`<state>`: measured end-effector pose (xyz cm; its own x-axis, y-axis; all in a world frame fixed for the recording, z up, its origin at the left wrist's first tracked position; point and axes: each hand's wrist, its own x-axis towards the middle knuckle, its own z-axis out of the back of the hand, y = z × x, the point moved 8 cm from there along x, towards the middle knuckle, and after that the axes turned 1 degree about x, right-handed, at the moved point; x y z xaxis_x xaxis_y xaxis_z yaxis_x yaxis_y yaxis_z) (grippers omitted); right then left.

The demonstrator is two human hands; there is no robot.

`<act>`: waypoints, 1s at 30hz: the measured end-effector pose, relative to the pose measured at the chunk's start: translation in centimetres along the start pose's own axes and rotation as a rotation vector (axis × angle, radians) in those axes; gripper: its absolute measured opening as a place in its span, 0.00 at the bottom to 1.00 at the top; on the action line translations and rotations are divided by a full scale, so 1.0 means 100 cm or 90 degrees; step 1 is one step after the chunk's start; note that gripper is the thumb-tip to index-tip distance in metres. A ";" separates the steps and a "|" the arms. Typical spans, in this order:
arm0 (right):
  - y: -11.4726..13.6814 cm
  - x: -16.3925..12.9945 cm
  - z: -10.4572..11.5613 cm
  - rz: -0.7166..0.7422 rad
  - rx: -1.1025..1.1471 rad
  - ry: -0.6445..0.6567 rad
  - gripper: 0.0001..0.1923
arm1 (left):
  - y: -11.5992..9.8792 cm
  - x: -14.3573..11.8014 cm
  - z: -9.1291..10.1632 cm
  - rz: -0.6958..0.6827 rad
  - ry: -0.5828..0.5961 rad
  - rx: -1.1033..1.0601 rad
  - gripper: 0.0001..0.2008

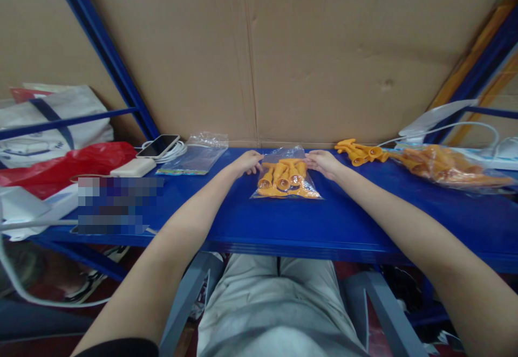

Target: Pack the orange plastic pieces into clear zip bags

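A clear plastic bag [285, 153] lies on the blue tabletop in front of me. Several orange plastic pieces [297, 180] with round, cup-like ends are inside it. My left hand [248, 163] grips the bag's upper left edge, its fingers bent inward. On the opposite side, my right hand [322, 163] has its fingers closed at the upper right edge of the bag. The fingertips are partly hidden, and small in view. Loose orange pieces [359, 152] lie just beyond my right hand.
At the right lies another clear bag of orange pieces [443, 165]. Flat clear bags [198, 155] lie left of my hands, beside a phone [159, 145], a coiled white cable and a white box [133, 167]. Cardboard [259, 60] walls the back of the blue table [263, 233].
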<state>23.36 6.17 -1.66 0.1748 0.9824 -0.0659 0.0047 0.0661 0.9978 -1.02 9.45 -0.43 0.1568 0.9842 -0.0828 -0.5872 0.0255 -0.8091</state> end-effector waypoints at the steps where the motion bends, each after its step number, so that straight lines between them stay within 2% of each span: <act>1: 0.000 -0.001 -0.001 -0.001 0.007 0.005 0.07 | 0.001 0.001 0.002 -0.001 -0.028 -0.001 0.09; 3: 0.000 -0.001 -0.002 -0.001 0.018 0.014 0.07 | 0.002 0.004 0.005 -0.002 -0.075 -0.022 0.11; 5: -0.001 0.000 -0.001 -0.006 0.034 0.012 0.07 | 0.004 0.007 0.005 0.000 -0.085 -0.060 0.13; 13: -0.002 -0.002 0.000 -0.026 0.055 0.025 0.09 | 0.007 0.009 -0.002 0.015 -0.049 -0.194 0.06; 24: -0.003 -0.007 -0.009 -0.032 0.038 0.076 0.11 | 0.005 0.008 -0.007 0.000 0.004 -0.223 0.10; 30: 0.000 -0.008 -0.005 -0.029 0.028 0.022 0.14 | 0.007 0.005 -0.004 0.014 -0.028 -0.298 0.11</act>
<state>22.76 5.49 -1.66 0.1391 0.9840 -0.1110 0.0549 0.1043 0.9930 -1.02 9.93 -1.33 0.1088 0.9902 -0.0871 -0.1665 -0.0683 -0.9837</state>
